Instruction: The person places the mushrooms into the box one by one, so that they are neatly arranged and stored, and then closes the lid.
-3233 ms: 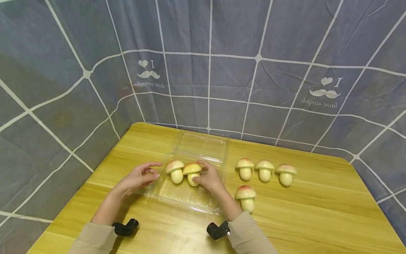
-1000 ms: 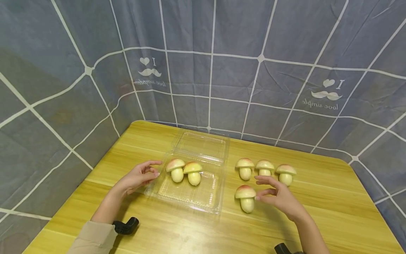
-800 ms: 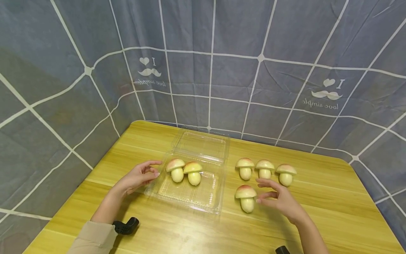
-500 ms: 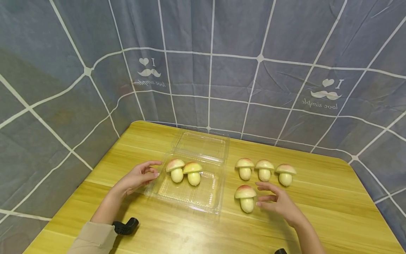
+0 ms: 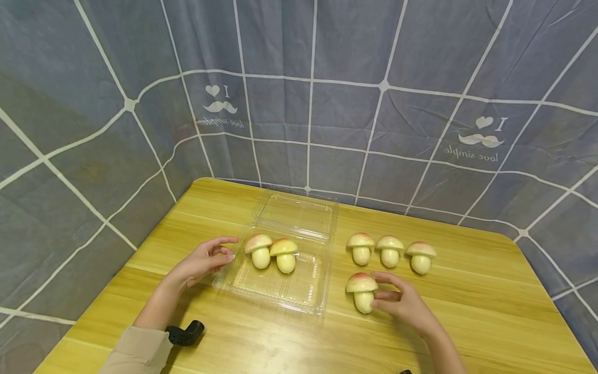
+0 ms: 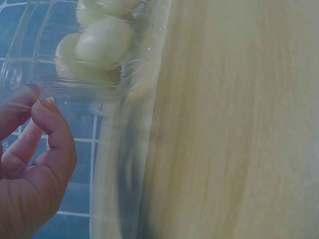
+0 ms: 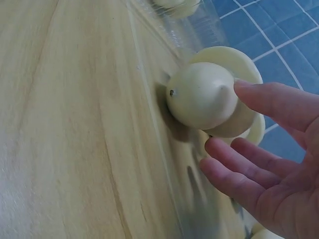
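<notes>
Operator: State the finger condition.

Technician: The thumb of the right hand (image 5: pixel 405 305) touches the stem of a pale-yellow mushroom-shaped piece with a reddish cap (image 5: pixel 362 291), right of lower centre; its other fingers stay apart, slightly bent. On the left hand (image 5: pixel 198 264), thumb and forefinger stand separated beside a clear plastic hinged box (image 5: pixel 275 292); rim contact cannot be confirmed.

Operator: Surface and room?

Technician: A yellow wood-grain tabletop (image 5: pixel 467 322), backed by a grey-blue curtain with white grid lines (image 5: pixel 345 122).

Operator: Surrounding items?

Technician: Two similar pieces (image 5: pixel 260 258) lie inside the box; three matching pieces (image 5: pixel 390 252) form a row, centre right. The touched piece lies between right hand and box.
</notes>
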### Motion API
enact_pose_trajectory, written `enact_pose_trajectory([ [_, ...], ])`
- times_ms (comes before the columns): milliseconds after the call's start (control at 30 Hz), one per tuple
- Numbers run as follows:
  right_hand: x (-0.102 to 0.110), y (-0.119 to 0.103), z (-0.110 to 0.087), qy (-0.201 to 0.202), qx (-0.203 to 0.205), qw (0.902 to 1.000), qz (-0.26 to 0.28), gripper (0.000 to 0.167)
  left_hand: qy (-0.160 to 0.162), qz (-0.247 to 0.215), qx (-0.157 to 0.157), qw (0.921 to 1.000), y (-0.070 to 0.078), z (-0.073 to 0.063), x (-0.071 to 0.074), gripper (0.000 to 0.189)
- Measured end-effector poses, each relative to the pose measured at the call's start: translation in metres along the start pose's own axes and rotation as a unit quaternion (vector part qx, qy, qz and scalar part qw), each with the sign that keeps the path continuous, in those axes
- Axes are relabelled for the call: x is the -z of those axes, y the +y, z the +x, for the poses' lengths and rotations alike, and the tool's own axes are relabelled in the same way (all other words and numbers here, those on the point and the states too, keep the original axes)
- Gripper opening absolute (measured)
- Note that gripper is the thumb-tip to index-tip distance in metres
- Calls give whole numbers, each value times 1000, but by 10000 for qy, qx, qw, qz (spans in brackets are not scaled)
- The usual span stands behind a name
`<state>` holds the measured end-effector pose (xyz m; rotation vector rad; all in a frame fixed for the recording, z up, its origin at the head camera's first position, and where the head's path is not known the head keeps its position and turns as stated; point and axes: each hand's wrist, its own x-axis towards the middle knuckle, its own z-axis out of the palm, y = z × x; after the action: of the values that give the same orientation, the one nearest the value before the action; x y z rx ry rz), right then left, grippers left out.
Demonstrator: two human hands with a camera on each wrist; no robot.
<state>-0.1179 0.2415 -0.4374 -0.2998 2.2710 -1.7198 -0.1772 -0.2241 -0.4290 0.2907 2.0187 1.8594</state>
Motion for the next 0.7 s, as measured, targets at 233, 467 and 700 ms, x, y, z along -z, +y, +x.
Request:
enact_pose_trajectory([
  [233,-4,2,2,-4,-76,9999,73,67,4,3,20,10000,0,0,0,54],
  [467,-7,2,4,-12,-157,9998,94,69,19,22,61,10000,0,0,0,54],
  [700,-10,5,5,-10,-283,9995,145,71,5,-11,34,10000,-1,0,0,54],
])
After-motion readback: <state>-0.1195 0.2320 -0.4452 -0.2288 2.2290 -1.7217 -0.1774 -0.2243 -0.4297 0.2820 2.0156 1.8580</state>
